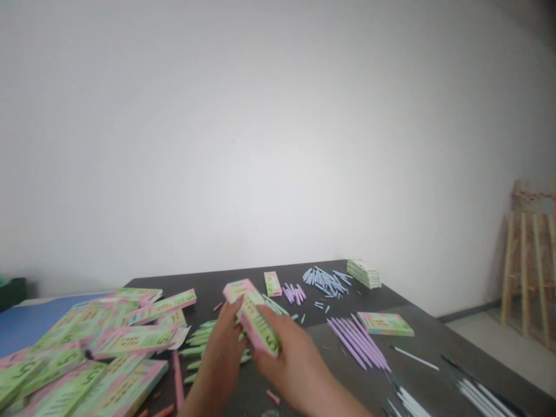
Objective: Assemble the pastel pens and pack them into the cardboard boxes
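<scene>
A long pink and green box (252, 315) is held above the dark table (434, 359) by both my hands. My right hand (291, 362) wraps its fingers round the near end of the box. My left hand (223, 347) grips the box's left side with the thumb on top. Below the hands lie green pens (197, 344). A heap of the same pink and green boxes (95, 347) covers the table's left part.
Purple pens (356, 341) lie in a row right of my hands, with one flat box (384, 323) beyond them. Blue pens (325, 281), short purple pieces (294, 292) and a stack of boxes (364, 272) sit at the far edge. White pens (478, 397) lie near right. A wooden rack (530, 260) stands by the wall.
</scene>
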The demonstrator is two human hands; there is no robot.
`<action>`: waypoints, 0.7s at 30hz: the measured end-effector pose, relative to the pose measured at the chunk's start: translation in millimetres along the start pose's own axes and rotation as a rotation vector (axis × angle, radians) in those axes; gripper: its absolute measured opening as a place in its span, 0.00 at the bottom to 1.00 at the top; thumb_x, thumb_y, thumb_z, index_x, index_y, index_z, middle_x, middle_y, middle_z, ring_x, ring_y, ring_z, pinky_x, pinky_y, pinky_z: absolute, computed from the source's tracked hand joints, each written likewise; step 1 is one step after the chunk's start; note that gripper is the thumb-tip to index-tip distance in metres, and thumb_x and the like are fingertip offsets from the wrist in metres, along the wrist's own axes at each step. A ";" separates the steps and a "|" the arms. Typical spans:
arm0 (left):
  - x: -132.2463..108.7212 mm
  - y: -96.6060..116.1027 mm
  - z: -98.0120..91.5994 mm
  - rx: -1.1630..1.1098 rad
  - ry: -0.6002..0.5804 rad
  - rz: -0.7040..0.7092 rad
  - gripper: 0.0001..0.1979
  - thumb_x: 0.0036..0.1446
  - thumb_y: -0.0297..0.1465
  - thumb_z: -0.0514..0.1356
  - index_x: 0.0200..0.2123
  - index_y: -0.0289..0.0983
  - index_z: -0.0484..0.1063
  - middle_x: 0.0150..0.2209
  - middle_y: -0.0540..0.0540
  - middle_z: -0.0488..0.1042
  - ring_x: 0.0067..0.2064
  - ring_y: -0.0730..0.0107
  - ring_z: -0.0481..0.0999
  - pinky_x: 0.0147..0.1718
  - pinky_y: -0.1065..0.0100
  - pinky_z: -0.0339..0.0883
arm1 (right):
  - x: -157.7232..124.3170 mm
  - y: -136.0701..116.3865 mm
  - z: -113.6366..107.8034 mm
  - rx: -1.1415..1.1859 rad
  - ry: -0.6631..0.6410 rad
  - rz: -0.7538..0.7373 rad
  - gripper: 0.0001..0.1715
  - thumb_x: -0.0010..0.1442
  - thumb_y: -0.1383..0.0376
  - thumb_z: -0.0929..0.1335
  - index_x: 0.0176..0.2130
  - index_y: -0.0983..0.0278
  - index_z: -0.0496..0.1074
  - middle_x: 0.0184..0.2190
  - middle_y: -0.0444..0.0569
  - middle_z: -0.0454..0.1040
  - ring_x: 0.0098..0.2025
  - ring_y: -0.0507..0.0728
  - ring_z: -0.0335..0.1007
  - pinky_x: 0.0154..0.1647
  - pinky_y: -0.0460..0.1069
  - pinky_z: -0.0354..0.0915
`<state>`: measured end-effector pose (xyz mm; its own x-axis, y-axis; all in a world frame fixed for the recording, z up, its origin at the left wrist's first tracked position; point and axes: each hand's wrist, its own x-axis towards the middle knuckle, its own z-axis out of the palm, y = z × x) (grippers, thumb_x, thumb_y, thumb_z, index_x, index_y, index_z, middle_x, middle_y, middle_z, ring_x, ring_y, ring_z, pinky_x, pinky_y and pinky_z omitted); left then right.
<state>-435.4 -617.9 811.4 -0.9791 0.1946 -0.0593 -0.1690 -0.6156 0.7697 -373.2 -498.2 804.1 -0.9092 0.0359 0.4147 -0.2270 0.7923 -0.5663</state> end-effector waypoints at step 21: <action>13.3 51.2 -51.3 0.095 0.174 0.403 0.03 0.39 0.32 0.58 0.23 0.46 0.69 0.42 0.56 0.76 0.53 0.55 0.67 0.43 0.56 0.70 | 203.8 160.3 125.9 -0.524 0.017 0.511 0.18 0.62 0.61 0.64 0.50 0.65 0.65 0.48 0.52 0.67 0.45 0.57 0.68 0.43 0.56 0.67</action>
<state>-462.9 -686.1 817.5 -0.9706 -0.1825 0.1571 0.2326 -0.5420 0.8076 -638.8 -440.5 708.1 -0.8506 0.4848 0.2036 0.4243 0.8615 -0.2788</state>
